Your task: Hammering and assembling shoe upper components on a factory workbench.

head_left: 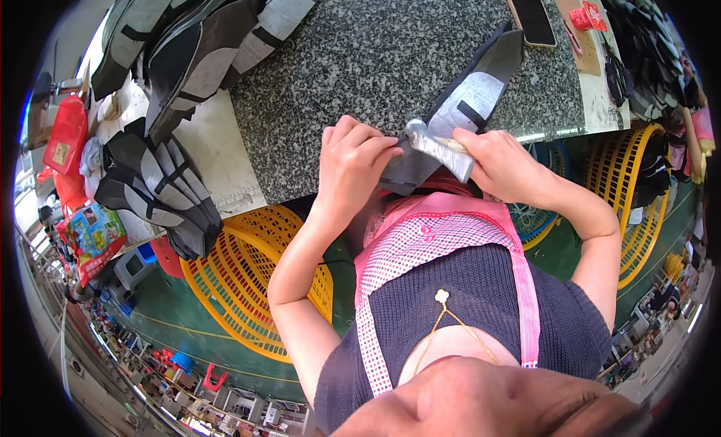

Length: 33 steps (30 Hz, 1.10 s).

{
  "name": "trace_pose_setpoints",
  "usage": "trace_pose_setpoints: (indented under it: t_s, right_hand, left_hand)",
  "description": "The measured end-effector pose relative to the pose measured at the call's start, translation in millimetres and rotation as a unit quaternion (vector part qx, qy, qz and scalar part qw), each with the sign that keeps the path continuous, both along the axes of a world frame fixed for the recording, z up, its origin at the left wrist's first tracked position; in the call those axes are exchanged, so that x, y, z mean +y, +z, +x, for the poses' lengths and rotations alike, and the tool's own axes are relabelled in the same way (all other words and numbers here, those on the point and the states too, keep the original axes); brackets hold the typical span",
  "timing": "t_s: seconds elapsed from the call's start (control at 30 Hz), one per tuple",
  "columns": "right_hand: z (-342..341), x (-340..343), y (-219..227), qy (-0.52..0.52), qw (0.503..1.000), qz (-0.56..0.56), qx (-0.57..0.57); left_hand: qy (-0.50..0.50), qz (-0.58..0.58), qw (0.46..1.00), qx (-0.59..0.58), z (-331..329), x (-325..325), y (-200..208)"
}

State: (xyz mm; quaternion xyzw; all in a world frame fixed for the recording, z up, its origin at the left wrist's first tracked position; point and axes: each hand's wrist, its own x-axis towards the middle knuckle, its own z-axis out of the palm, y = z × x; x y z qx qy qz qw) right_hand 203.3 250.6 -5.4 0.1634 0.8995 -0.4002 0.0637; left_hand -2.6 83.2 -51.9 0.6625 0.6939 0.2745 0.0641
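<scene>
A dark grey piece like a shoe upper (472, 99), with a silver-grey panel and a short black strip, lies along the near edge of the stone slab. At its lower left end, my left hand (351, 163) is closed, thumb and fingers pinching the edge. My right hand (499, 165) is closed around the handle of a metal hammer (444, 153). The hammer head lies over the piece, just right of my left fingers. Whether it touches the piece, I cannot tell. The handle is mostly hidden inside my right hand.
Speckled stone slab (300, 114) covers the table. Stacked similar pieces (203, 54) lie at the far left, with another bundle (161, 185) nearer. A phone (530, 15) rests at the far right, near a red packet (588, 17). Yellow baskets (255, 287) stand below the table edge.
</scene>
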Motion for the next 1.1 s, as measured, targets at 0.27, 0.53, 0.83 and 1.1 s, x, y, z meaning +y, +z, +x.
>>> trace_pose_setpoints:
  t_s: [0.27, 0.53, 0.83, 1.1]
  right_hand:
    - [-9.1, -1.5, 6.4, -0.039, 0.994, -0.097, 0.016]
    - [-14.7, 3.7, 1.0, -0.016, 0.998, -0.067, -0.001]
    - [-19.9, 0.0, 3.6, 0.008, 0.999, -0.031, -0.015]
    - [-14.2, -2.8, -13.8, 0.031, 0.998, -0.023, 0.050]
  left_hand:
    - [0.037, 0.046, 0.997, 0.053, 11.8, -12.7, -4.9]
    - [0.173, 0.030, 0.980, -0.095, 22.4, -19.7, -7.0]
    - [0.122, 0.045, 0.991, 0.030, 33.6, -23.6, -5.7]
    - [0.099, 0.012, 0.978, 0.181, 47.5, -26.0, -7.9]
